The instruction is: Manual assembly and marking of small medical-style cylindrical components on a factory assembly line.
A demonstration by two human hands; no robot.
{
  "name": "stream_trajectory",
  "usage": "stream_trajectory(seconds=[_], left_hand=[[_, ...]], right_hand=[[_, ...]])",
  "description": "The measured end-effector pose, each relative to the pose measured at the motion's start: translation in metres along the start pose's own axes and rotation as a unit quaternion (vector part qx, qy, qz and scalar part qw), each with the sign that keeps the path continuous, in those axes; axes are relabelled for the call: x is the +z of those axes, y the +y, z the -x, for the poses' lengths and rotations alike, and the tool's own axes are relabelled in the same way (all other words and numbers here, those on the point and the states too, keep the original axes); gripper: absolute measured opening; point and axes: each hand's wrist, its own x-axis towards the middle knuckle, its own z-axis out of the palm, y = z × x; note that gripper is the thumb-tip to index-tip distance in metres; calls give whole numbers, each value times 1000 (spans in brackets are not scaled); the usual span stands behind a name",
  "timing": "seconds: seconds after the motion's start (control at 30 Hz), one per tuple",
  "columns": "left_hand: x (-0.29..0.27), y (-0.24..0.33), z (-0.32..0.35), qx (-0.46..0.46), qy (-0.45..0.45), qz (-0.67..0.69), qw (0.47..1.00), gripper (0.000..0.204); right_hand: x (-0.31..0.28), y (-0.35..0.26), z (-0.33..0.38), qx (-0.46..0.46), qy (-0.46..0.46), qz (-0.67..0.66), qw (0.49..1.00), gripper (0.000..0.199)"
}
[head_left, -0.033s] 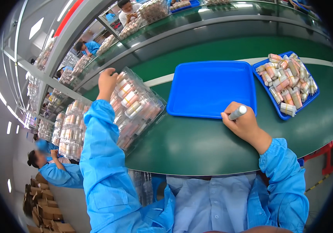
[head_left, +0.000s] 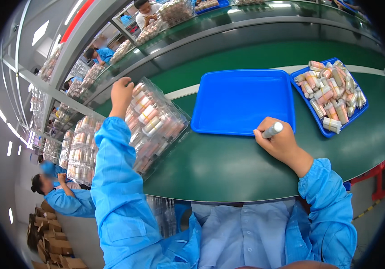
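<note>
The person stands at a green conveyor table (head_left: 228, 170), both sleeves blue. The left hand (head_left: 121, 95) is raised to the far edge of a clear plastic clamshell tray (head_left: 156, 123) filled with small pink and cream tubes; the fingers curl over that upper rim and grip it, and the tray sits tilted, its near side resting on the table's left edge. The right hand (head_left: 280, 143) rests on the table just in front of the empty blue tray (head_left: 244, 101), closed in a fist around a grey marker-like cylinder (head_left: 272, 130) (its pale end pokes up past the thumb). The fist touches or nearly touches the blue tray's near rim; which of the two cannot be told. To the right, a second blue tray (head_left: 362, 107) holds a loose heap of the same tubes. Stacks of filled clear trays (head_left: 82, 148) stand on racks at the left. Below them a seated co-worker (head_left: 60, 193) in blue bends over cardboard boxes (head_left: 51, 242).
</note>
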Motion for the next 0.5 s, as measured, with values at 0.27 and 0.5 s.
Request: stream_trajectory(seconds=[0.27,0.5], left_hand=[[3,228,177,359,-144,221,895,33],[93,259,241,366,-80,149,915,32]], right_hand=[[-7,0,-5,-107,26,87,990,13],[-35,10,-2,-122,137,121,976,32]])
